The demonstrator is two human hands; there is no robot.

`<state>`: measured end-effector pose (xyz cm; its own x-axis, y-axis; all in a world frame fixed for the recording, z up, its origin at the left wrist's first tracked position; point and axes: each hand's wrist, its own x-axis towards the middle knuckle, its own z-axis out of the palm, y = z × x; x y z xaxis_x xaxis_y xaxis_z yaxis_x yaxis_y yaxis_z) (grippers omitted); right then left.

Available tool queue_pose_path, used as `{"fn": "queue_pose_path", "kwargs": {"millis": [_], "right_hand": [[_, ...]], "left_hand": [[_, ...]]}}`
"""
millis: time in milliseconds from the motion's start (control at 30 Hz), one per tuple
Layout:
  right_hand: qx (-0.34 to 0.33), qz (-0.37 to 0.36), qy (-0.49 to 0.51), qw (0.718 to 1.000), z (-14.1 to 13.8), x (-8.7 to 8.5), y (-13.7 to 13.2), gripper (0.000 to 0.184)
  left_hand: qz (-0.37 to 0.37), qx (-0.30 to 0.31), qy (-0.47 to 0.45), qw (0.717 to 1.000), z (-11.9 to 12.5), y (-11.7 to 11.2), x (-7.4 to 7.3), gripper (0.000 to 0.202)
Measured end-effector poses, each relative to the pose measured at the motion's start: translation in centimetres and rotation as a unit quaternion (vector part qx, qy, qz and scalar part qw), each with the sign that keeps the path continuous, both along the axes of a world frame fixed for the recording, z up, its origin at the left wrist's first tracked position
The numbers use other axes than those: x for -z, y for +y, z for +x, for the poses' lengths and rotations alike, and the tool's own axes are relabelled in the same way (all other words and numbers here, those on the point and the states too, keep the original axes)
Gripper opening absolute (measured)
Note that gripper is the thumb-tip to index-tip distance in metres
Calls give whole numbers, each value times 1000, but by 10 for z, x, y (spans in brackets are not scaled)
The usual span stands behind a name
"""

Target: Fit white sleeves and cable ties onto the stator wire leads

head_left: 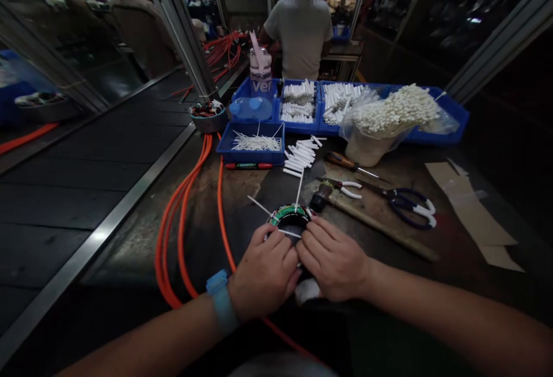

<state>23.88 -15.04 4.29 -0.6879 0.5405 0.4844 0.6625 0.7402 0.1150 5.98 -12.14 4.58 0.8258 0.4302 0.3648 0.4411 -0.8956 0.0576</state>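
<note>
In front of me on the bench is a ring-shaped motor stator [290, 213] with green and dark windings. White cable ties [299, 189] stick up and out from its rim, and another white tie [289, 233] crosses its near opening between my hands. My left hand [268, 264] is closed at the ring's near left side, a blue band round its wrist. Closed at the near right side is my right hand [330, 256], its knuckles close against the left. My fingers hide the stator's near part, and which fingertips pinch the tie cannot be made out.
Beyond lie loose white tubes [300, 156], a blue tray of ties [257, 144] and a red marker [248, 166]. To the right are a hammer [380, 224], pliers [345, 187], scissors [410, 207] and a screwdriver [345, 161]. Orange cables [184, 221] loop at left; a person [300, 37] stands behind.
</note>
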Motion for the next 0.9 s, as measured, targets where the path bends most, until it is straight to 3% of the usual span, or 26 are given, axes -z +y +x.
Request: {"fn": "queue_pose_path", "kwargs": {"millis": [100,300,433,533,633,667,700,733,767,800,833,900], "right_hand": [[-34,-16,34,999,0,3,15,37],[-108,-33,165,980,-3,12,46,49],[-67,6,147,987,-10,17,38,43],[-30,-25,124,992,-8,6,24,36],[-3,-91,180,979,30,-25,24,32],[41,-91,236,967,53,-37,30,28],[123,-55,324,936,81,-50,39,22],[235,22,429,872,113,-61,51,17],[337,124,519,776,145,-71,65,15],[377,168,548,728,177,-78,81,17],[393,175,561,707,205,-82,97,20],[411,136,576,693,249,-86,124,17]], "left_hand": [[-38,29,-26,999,-1,11,2,8],[-85,11,-83,993,2,12,9,9],[-31,-36,-94,994,1,-2,8,14],[25,-106,-128,986,0,-13,13,23],[20,-117,-151,981,2,-17,20,27],[10,-112,-154,982,2,-17,21,27],[0,-108,-158,982,3,-15,21,28],[-9,-102,-159,982,3,-14,21,28],[-17,-94,-154,983,3,-12,19,28],[-21,-84,-147,985,3,-10,17,29],[-19,-73,-139,987,3,-9,15,29],[-7,-51,-124,991,2,-7,10,31]]}}
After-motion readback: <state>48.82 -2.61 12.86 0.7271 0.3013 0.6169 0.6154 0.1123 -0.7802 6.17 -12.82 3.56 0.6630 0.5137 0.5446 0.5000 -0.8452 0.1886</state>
